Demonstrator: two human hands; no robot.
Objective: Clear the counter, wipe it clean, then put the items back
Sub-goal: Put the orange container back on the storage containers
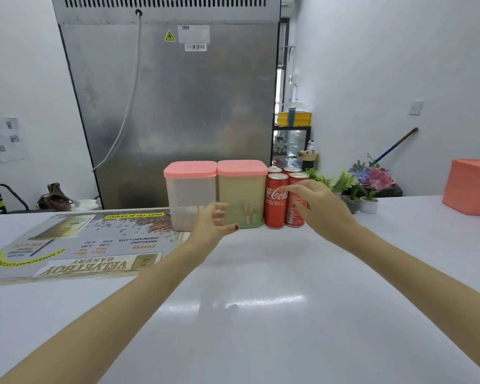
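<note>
Two clear containers with pink lids stand side by side at the far edge of the white counter [261, 300]: the left container [190, 189] holds a little white powder, the right container [243, 189] is filled with greenish powder. Several red cola cans [276, 200] stand just right of them. My left hand [214, 225] hovers open in front of the two containers, fingers curled, touching nothing that I can see. My right hand [320, 206] is open in front of the right-hand cans, fingers spread near one can.
A printed bakery menu sheet [78, 245] lies flat on the counter's left side. Small potted plants [360, 187] and a salmon-pink box [471, 187] stand at the right. A tall steel fridge back [172, 106] rises behind the counter.
</note>
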